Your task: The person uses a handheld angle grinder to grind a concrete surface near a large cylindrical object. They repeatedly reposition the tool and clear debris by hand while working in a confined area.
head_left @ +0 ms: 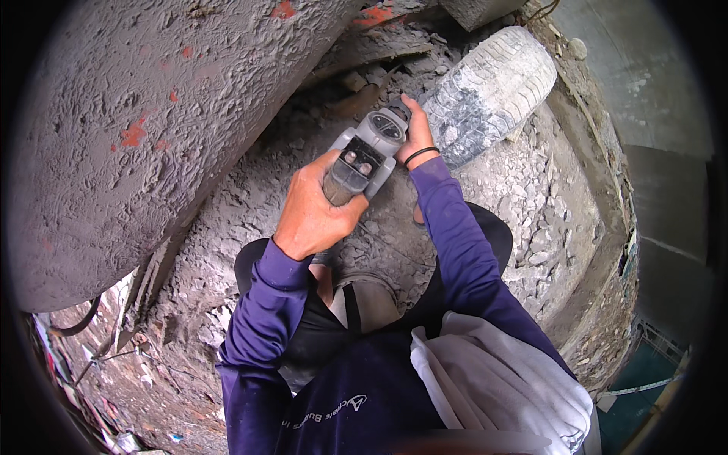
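Observation:
Between my hands is a bulky grey-and-black power tool [362,156], its exact kind unclear. It has a round dark cap at its far end and two small round metal parts in a dark recess. My left hand [312,206] is wrapped round the near end, thumb and fingers on either side. On the far right side, my right hand [415,135] is closed round a dark part of the tool, with its fingers mostly hidden. The tool is tilted away to the right, above broken concrete rubble [531,205]. Its underside cannot be seen.
A large mud-coated, curved grey drum-like body [152,144] with red patches looms at left. A dusty tyre [497,91] lies beyond my right hand. Along the right runs a raised ledge [599,250], with a lower level beyond it. A pale cloth [493,371] hangs over my front.

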Demonstrator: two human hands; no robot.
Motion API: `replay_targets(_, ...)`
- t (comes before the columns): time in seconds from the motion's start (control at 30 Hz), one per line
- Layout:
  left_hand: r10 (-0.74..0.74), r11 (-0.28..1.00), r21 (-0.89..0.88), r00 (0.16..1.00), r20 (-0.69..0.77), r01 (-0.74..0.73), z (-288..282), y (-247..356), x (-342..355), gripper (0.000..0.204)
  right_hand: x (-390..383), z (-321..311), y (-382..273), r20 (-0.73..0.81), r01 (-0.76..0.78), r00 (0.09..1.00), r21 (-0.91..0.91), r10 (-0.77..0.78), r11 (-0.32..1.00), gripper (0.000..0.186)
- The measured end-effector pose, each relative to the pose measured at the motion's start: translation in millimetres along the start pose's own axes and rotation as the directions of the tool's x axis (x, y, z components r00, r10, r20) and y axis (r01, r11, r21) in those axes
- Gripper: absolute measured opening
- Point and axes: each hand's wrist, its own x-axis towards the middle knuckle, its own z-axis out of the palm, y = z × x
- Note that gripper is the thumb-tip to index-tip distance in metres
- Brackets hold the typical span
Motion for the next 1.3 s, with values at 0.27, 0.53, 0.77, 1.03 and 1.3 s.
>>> replay_targets(0.27,-0.151,0.988,-0.028,0.988,0.023,0.152,6.7,-25.1,12.7,0.022,32.2,-13.1,-0.3,-0.036,-0.016,0.999,0.076,0.019,0.997,0.036)
replay_targets(0.53,-0.153,0.986,-0.069,0.988,-0.027,0.15,20.1,-38.9,7.6,0.015,43.5,-26.0,5.3,-0.036,0.002,0.999,0.092,0.001,0.996,0.047)
replay_targets(0.77,-0.166,0.982,-0.097,0.985,-0.039,0.162,25.6,-59.3,-1.3,0.014,36.8,-23.4,7.0,-0.04,-0.06,0.997,0.073,0.063,0.996,0.057)
replay_targets(1.03,-0.189,0.978,-0.101,0.981,-0.054,0.183,34.6,-62.5,-5.7,0.02,46.6,-32.5,8.7,-0.081,-0.055,0.995,0.014,0.056,0.998,0.064)
replay_targets(1.3,-0.2,0.978,-0.07,0.977,-0.077,0.195,37.3,-59.5,-7.3,0.021,42.3,-31.6,5.6,-0.045,-0.086,0.995,-0.003,0.086,0.996,0.063)
